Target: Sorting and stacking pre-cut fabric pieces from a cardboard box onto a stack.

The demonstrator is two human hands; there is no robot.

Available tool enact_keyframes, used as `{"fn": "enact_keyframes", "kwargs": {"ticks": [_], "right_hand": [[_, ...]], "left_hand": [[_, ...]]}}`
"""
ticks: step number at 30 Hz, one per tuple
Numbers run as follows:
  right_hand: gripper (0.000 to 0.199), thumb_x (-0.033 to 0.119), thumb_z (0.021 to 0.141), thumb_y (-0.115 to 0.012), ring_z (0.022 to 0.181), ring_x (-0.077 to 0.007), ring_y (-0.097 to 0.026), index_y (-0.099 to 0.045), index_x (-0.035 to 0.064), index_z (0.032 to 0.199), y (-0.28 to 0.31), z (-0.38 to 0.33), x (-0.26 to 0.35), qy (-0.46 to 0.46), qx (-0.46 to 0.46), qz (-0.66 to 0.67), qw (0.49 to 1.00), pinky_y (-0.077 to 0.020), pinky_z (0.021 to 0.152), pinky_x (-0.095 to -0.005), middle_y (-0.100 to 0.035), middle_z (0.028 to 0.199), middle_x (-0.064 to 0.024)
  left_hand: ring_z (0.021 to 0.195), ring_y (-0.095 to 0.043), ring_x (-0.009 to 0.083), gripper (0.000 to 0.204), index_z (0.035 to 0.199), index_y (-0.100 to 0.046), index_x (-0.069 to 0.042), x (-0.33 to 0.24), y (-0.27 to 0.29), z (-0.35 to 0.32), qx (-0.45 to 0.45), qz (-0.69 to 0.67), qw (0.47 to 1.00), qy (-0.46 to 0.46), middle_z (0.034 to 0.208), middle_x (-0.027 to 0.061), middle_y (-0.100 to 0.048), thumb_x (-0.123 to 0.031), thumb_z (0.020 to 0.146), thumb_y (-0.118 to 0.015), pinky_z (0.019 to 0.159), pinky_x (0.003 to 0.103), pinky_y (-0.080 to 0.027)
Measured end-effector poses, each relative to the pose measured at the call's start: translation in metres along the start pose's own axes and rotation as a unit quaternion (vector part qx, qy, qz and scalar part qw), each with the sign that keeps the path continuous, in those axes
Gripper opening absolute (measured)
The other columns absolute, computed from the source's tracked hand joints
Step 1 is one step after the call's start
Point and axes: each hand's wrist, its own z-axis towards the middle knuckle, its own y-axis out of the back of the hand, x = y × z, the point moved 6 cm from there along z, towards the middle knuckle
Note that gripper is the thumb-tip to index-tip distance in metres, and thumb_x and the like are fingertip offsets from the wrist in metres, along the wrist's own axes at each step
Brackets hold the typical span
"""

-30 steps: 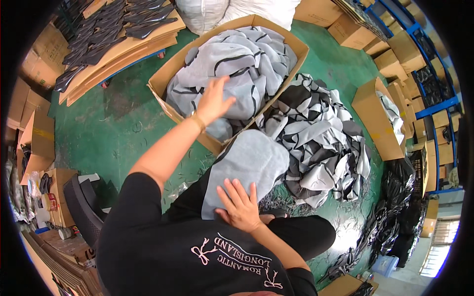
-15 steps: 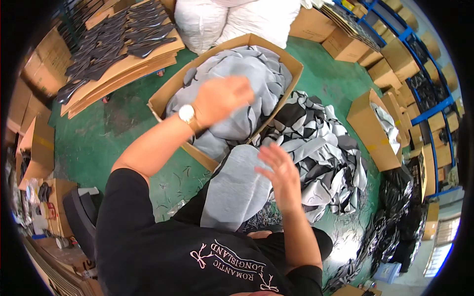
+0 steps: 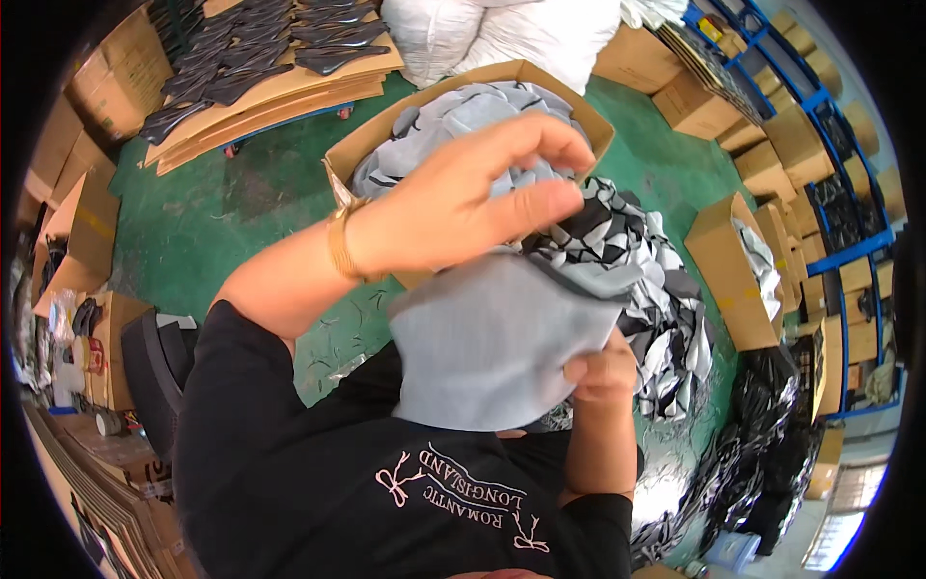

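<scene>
A grey fabric piece [image 3: 482, 352] with a darker edge is lifted and bent in front of my body. My right hand [image 3: 606, 372] pinches its right edge between thumb and fingers. Above the far edge of that piece is my left hand [image 3: 492, 193], its fingers curved and its thumb apart, holding nothing. Behind it stands a large cardboard box [image 3: 340, 174] heaped with similar grey pieces [image 3: 453, 116], partly hidden by my left hand. To the right, a loose pile of grey and black fabric pieces [image 3: 666, 289] lies on the floor.
Flat cardboard sheets [image 3: 318, 92] bearing rows of black parts [image 3: 231, 82] lie at the far left. White sacks [image 3: 540, 43] stand behind the box. Along the right are an open carton [image 3: 733, 275], black plastic bags [image 3: 762, 405] and blue shelving [image 3: 849, 253]. Dark scraps litter the green floor [image 3: 251, 207].
My right hand has closed on the grey piece's edge and raised it from my lap. My left hand has moved right and toward me. The whole view has shifted slightly.
</scene>
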Motion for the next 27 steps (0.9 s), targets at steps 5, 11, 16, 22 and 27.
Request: {"fn": "enact_keyframes", "kwargs": {"ticks": [5, 11, 16, 22, 27], "right_hand": [[0.068, 0.014, 0.065, -0.067, 0.109, -0.0206, -0.051, -0.043, -0.0077, 0.125, 0.000, -0.044, -0.004, -0.108, 0.052, -0.134, 0.984, -0.0368, 0.094, -0.0301, -0.055, 0.117, -0.0105], [0.053, 0.018, 0.062, -0.077, 0.089, -0.0131, -0.048, -0.048, -0.0008, 0.103, 0.026, -0.081, -0.033, -0.077, 0.027, -0.021, 0.996, -0.0359, 0.078, -0.0234, -0.050, 0.097, -0.0048], [0.103, 0.052, 0.057, -0.083, 0.109, -0.0275, -0.056, -0.041, -0.0122, 0.127, 0.048, -0.110, -0.105, -0.115, -0.052, 0.221, 0.967, -0.0409, 0.096, -0.0358, -0.055, 0.122, -0.0179], [0.088, 0.033, 0.060, -0.083, 0.103, -0.0235, -0.058, -0.043, -0.0066, 0.129, 0.091, -0.083, -0.070, -0.014, -0.277, -0.056, 0.959, -0.0449, 0.091, -0.0345, -0.058, 0.115, -0.0133], [0.062, 0.036, 0.083, -0.067, 0.101, -0.0187, -0.054, -0.046, 0.0002, 0.128, 0.143, -0.009, -0.031, 0.072, -0.379, -0.186, 0.904, -0.0430, 0.088, -0.0309, -0.058, 0.112, -0.0109]], "left_hand": [[0.080, -0.050, 0.0094, 0.060, 0.094, -0.059, -0.002, 0.053, -0.107, -0.111, 0.405, -0.449, 0.690, 0.398, 0.082, -0.0034, -0.054, -0.054, 0.097, -0.030, 0.080, 0.023, -0.041], [0.089, -0.051, 0.0066, 0.038, 0.108, -0.059, 0.003, -0.012, -0.099, -0.120, 0.459, -0.567, 0.624, 0.280, 0.096, 0.0002, -0.062, -0.032, 0.097, -0.049, 0.080, 0.025, -0.043], [0.100, -0.056, 0.0105, 0.040, 0.124, -0.052, 0.000, 0.016, -0.088, -0.120, 0.154, -0.630, 0.696, 0.308, 0.115, 0.0037, -0.060, -0.025, 0.093, -0.058, 0.089, 0.027, -0.044], [0.098, -0.060, 0.0113, 0.036, 0.119, -0.054, -0.002, 0.095, -0.094, -0.125, 0.023, -0.589, 0.678, 0.440, 0.110, 0.0046, -0.062, -0.027, 0.093, -0.056, 0.087, 0.029, -0.048], [0.075, -0.058, 0.0064, 0.022, 0.105, -0.061, -0.003, 0.211, -0.106, -0.125, 0.006, -0.338, 0.769, 0.542, 0.091, 0.0003, -0.064, -0.018, 0.095, -0.047, 0.059, 0.020, -0.045]]}}
